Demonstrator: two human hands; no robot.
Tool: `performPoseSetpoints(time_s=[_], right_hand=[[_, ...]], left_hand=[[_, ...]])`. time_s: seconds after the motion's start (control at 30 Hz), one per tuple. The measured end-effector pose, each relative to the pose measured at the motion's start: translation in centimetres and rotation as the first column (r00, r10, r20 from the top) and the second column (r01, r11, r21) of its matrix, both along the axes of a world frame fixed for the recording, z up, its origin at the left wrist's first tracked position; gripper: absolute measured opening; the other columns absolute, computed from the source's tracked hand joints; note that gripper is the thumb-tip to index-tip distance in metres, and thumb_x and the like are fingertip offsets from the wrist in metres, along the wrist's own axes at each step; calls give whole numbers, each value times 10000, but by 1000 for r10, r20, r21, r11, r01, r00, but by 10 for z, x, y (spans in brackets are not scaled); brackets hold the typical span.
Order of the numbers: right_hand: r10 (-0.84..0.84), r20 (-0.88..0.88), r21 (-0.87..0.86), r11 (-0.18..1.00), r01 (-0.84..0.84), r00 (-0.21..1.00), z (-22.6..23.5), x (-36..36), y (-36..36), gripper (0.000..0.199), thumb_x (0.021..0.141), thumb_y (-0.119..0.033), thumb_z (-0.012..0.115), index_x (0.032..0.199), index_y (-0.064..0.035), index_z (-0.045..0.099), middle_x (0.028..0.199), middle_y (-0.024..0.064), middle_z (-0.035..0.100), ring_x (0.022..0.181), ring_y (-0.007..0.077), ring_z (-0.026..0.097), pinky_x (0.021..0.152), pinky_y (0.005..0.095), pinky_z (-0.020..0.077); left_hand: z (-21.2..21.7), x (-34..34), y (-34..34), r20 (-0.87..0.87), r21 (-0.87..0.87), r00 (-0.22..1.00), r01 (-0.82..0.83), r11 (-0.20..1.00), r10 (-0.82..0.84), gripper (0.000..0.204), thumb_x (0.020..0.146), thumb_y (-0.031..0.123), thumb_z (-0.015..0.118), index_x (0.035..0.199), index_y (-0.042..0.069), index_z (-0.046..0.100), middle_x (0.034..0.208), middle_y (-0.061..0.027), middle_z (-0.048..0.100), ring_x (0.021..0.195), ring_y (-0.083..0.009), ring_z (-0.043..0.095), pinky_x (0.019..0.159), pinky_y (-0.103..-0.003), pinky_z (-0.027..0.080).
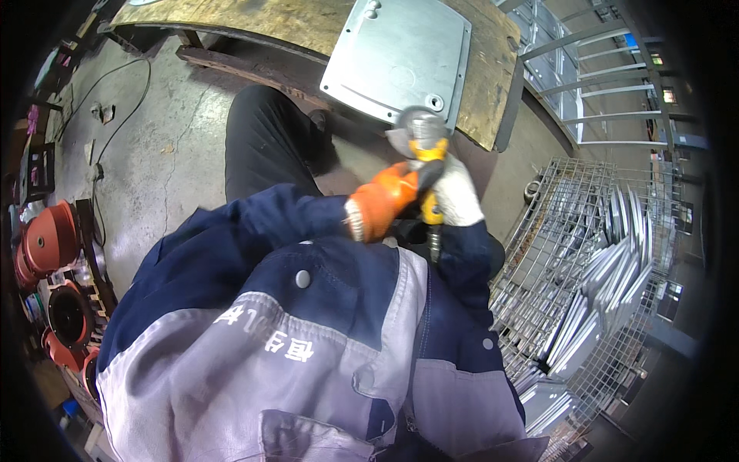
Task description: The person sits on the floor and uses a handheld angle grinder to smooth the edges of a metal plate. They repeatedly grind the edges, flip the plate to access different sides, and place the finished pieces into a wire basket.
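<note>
A yellow-and-silver hand-held angle grinder (428, 146) sits at the near edge of a flat grey metal plate (400, 58), its round disc blurred. My right hand (459, 198), in a whitish glove, is closed around the grinder's body. From the left, my left hand (386, 199) in an orange glove also grips the tool, near a dark part of it; its fingertips are partly hidden and smeared by motion. The plate lies flat on a worn wooden bench (289, 19). Small holes run along its edges, and a round fitting stands at its near right corner. I cannot tell whether the disc touches the plate.
At my right stands a wire mesh basket (550, 223) with many thin metal sheets (608, 285). Beyond it is a metal rack (608, 92). Reddish round housings (50, 242) are stacked at the left. A dark cable (146, 85) lies across the concrete floor.
</note>
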State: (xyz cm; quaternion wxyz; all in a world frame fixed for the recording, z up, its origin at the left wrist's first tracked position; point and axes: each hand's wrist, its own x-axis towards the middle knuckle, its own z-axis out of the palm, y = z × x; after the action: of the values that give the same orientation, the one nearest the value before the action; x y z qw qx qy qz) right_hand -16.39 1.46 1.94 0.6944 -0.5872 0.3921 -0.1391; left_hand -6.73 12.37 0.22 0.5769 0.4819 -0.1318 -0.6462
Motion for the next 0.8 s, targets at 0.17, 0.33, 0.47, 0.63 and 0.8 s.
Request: performPoseSetpoints(time_s=[0.17,0.33,0.47,0.63,0.8], right_hand=[[280,-134,-311,899,-309,950,-19,90,43,326,815,-238,706,1016,10,640,906,152,679,841,244,653,760,328,502],[142,-473,-442,815,-374,869,-16,129,60,416,789,-388,629,959,-8,641,955,244,653,934,395,621,823,413,488],[129,-437,-418,847,-328,890,-13,109,55,444,790,-406,605,964,1,649,949,253,654,938,403,622,814,427,491],[72,-240,-508,840,-189,968,-21,62,47,405,766,-339,729,979,-3,653,908,232,668,891,366,650,754,405,506],[-41,-232,-347,937,-44,972,-44,19,31,378,772,-260,752,1024,-3,638,893,159,677,820,242,646,733,353,496]], left_hand=[[-42,53,39,-247,-104,905,-382,918,348,389,944,393,566,1151,64,581,950,-40,638,858,-147,611,754,-277,501],[-61,78,58,253,-319,892,-290,903,375,286,955,245,494,1168,65,557,1003,-57,627,925,-170,603,800,-282,487],[-60,68,55,756,-390,562,-29,921,337,289,945,177,466,1198,53,529,1064,-67,612,956,-167,589,807,-266,478],[-53,36,34,289,-199,927,-187,962,240,375,932,375,565,1108,45,602,908,-63,627,838,-162,578,766,-275,452],[-38,3,15,-77,85,982,-169,982,175,522,873,440,632,1150,0,597,964,-92,658,856,-198,583,785,-322,446]])
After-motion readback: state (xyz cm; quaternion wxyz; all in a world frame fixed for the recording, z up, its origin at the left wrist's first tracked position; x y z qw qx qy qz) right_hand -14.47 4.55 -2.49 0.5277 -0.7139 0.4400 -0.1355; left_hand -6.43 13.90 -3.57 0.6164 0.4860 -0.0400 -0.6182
